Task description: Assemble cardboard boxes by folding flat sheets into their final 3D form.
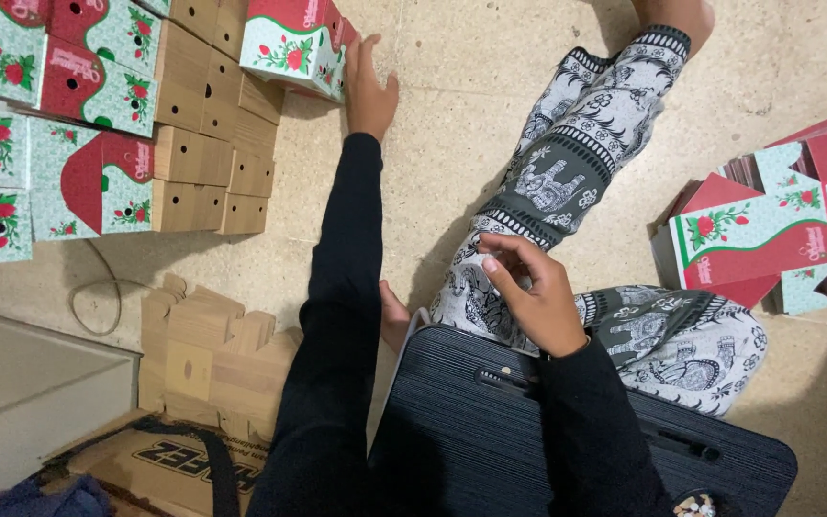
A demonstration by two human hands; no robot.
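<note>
Speckled beige stone floor (452, 124), person seated on it, one leg in black-and-white elephant-print trousers (567, 163) stretched forward.

Containers, upper left: stack of assembled cartons (59, 115), mint green and red with a rose print, closed, contents not visible; plain brown cardboard sides with small round holes face the floor space.

Single carton (291, 46), same print, assembled, stands on the floor at the right end of the stack, just beside the brown sides; contents cannot be told.

Right edge: pile of flattened cartons (777, 230), same red and green print, lying unfolded, well apart from the stack.

Lower left: flat brown cardboard inserts (208, 359) with tabbed edges, lying on the floor beside a larger brown corrugated box (145, 460) crossed by a black strap.

Lower centre: black ribbed board (471, 431) across the lap.

Left hand (368, 84): arm in black sleeve fully extended forward, palm and straight fingers laid flat against the single carton's right side, touching it, not closed around it.

Right hand (528, 292): drawn in over the thigh, fingers curled inward, thumb meeting fingertips; whether anything is pinched there cannot be told.
</note>
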